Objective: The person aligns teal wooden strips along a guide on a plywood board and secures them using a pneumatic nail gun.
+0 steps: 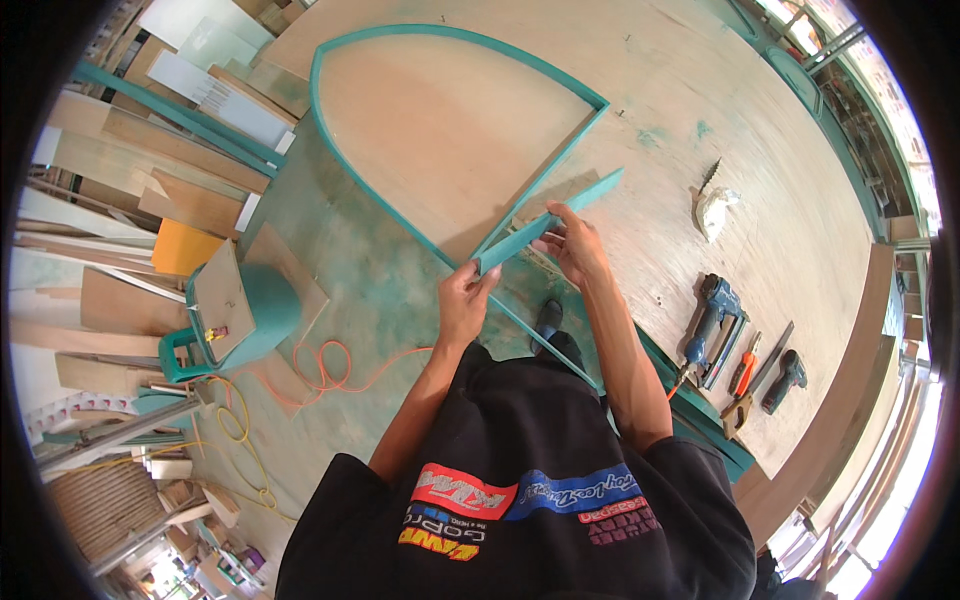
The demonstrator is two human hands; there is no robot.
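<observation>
A flat teal strip (515,243) of board slants between my hands. My left hand (466,305) pinches its near end, thumb and fingers on the edge. Farther along, my right hand (572,246) grips the strip with the thumb below and fingertips on top; its far end sticks out past that hand. Just beyond lies a large frame (420,29) with teal edging, two curved sides meeting at a rounded corner and a straight side close to the strip. A thin teal bar (545,343) runs from below my left hand toward my waist.
On the plywood worktable (790,260) at right lie a blue nail gun (710,318), an orange-handled tool (744,372), a handsaw (737,412), a dark tool (785,381) and a white plastic bag (714,213). At left stand a teal stool (255,310) and stacked boards; an orange hose (330,382) crosses the floor.
</observation>
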